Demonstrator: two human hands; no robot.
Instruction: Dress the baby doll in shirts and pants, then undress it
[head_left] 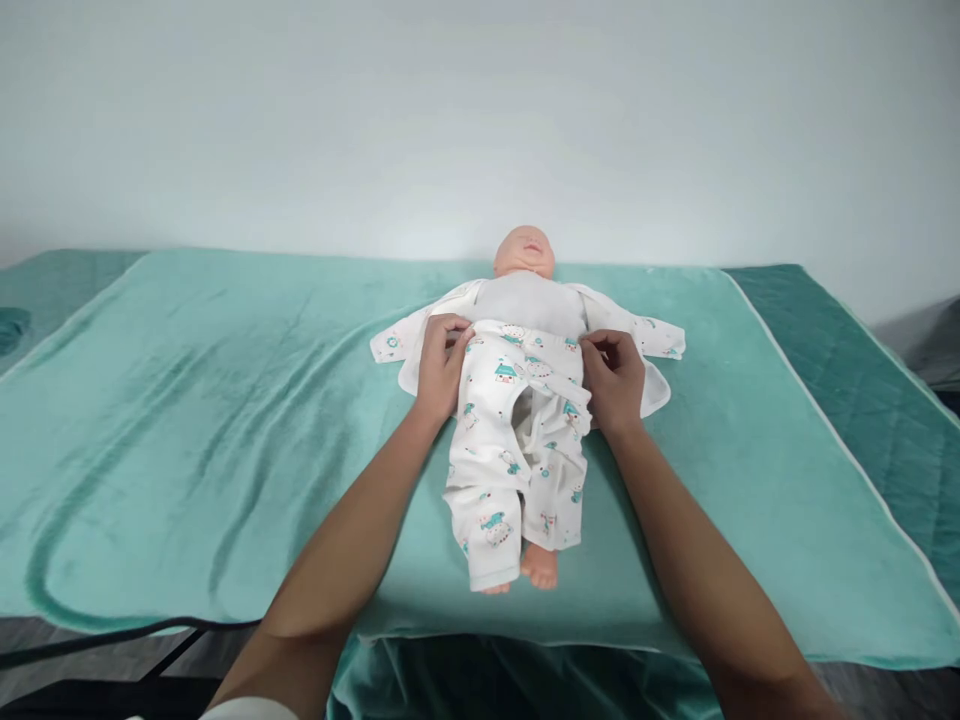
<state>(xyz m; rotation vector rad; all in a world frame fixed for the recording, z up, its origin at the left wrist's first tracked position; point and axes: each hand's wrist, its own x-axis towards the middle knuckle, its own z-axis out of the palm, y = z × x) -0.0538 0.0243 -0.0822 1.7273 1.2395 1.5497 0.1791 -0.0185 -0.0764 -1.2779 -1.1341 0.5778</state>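
Pale wall [300, 120] above grey floor [892, 692]

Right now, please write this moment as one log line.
left hand: pinching trousers at waist | right hand: pinching opposite side | doll: face up | jacket: open

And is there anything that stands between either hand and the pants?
Nothing visible. The left hand and right hand each pinch the pants at one side of the waist. The open jacket spreads out to both sides of the doll, not over the pants.

Doll [529, 302] on blanket [225, 430], quilt [844, 345] apparently beneath
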